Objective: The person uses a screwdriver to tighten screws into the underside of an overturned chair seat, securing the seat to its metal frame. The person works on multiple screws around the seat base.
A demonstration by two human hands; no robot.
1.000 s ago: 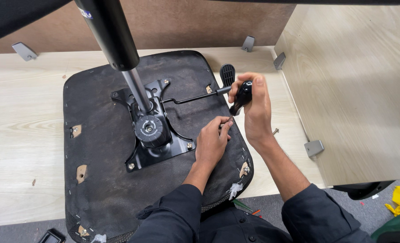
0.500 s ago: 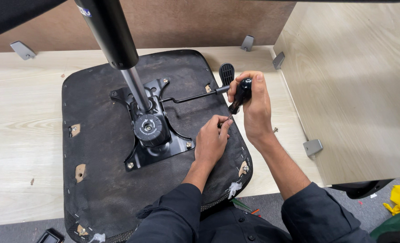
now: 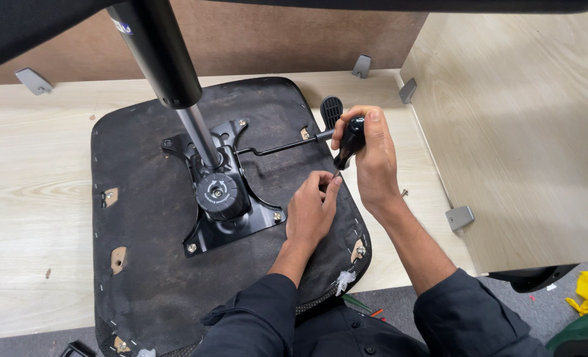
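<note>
Pale wooden boards (image 3: 29,165) make the work top, with a brown wall behind and a tall wooden panel (image 3: 525,145) standing on the right. An upside-down black chair seat (image 3: 148,264) lies flat on the boards. Its near edge hangs over the front of the boards, close to the person's dark sleeves. Bare wood shows to the left of the seat and in a thin strip on the right, between the seat edge and the tall panel. Small grey metal brackets (image 3: 460,217) sit along the wall and the panel.

A black metal plate (image 3: 241,218) is fixed to the middle of the seat, with a round knob (image 3: 218,194) on it and a thick black pole (image 3: 162,59) rising up from it. A thin lever (image 3: 287,144) runs from the plate toward the right hand and ends in a black paddle (image 3: 332,108) just above the fingers.

The right hand (image 3: 373,158) is closed tight around the black handle of a screwdriver (image 3: 348,142), thumb on top. The screwdriver points down at the seat's right edge. The left hand (image 3: 310,211) rests on the seat just below it. Its fingers (image 3: 330,192) are pinched close together at the screwdriver's tip. I cannot tell if they hold a small screw there.
</note>
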